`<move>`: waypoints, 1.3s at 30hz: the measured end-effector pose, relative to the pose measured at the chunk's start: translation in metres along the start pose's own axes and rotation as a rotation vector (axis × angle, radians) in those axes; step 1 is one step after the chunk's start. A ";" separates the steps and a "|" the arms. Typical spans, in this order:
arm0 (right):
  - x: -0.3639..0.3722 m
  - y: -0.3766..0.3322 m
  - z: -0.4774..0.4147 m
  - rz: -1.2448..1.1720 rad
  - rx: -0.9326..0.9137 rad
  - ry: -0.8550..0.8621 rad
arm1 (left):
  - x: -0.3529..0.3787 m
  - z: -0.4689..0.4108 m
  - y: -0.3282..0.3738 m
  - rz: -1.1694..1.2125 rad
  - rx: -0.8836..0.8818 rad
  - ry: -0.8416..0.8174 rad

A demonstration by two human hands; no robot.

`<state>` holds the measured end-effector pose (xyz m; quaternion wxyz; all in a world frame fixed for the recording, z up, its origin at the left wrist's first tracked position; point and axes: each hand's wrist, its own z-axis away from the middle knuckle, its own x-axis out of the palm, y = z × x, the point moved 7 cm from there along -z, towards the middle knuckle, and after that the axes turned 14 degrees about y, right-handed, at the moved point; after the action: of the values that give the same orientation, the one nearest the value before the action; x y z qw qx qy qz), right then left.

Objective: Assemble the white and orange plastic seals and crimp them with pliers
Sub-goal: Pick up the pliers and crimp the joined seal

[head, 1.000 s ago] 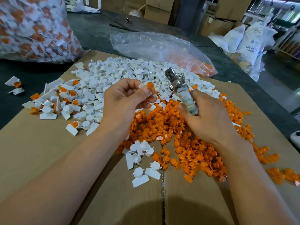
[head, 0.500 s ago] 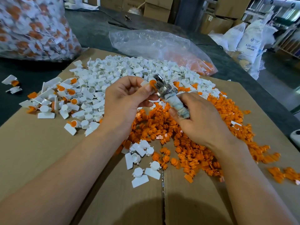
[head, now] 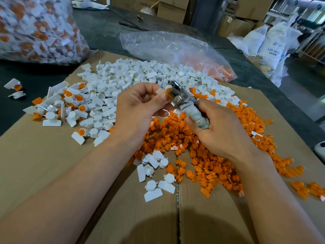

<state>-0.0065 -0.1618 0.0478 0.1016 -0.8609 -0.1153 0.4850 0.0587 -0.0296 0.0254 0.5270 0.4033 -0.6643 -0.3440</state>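
While a white and orange seal (head: 165, 91) is pinched between the thumb and forefinger of the left hand (head: 139, 110), it is held above the middle of a cardboard sheet (head: 35, 155), its orange part against the metal head of the pliers (head: 182, 99); whether the pliers' jaws are closed on it cannot be told; the right hand (head: 221, 132) grasps the pliers by their cloth-wrapped handle, fingers curled round it. Beneath the hands lies a heap of orange inserts (head: 202, 159), spreading toward the sheet's right edge; a heap of white seal bodies (head: 140, 74) covers the far part of the sheet, with assembled seals (head: 77, 97) mixed in on its left side. Beyond the sheet's far edge, on the dark table (head: 105, 32), rests a clear plastic bag (head: 167, 48) holding orange pieces; a full bag of seals (head: 35, 29) sits toward the table's far left corner.
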 end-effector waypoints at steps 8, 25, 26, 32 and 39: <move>0.002 0.000 0.000 -0.079 0.017 -0.006 | -0.003 0.000 -0.002 0.000 -0.027 0.029; 0.006 -0.002 -0.002 -0.033 0.003 0.016 | -0.005 0.001 -0.002 -0.007 -0.060 0.078; 0.006 -0.002 -0.002 -0.030 0.004 0.017 | -0.005 0.001 -0.002 -0.003 -0.071 0.078; 0.004 0.013 -0.001 0.007 0.093 0.037 | -0.008 0.000 -0.009 -0.034 -0.175 0.110; -0.005 0.052 -0.004 0.118 0.267 0.070 | -0.004 0.005 -0.013 -0.056 -0.293 0.088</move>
<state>-0.0002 -0.2133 0.0388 0.1906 -0.8615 0.0046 0.4706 0.0567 -0.0316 0.0114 0.5990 0.3548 -0.5719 -0.4339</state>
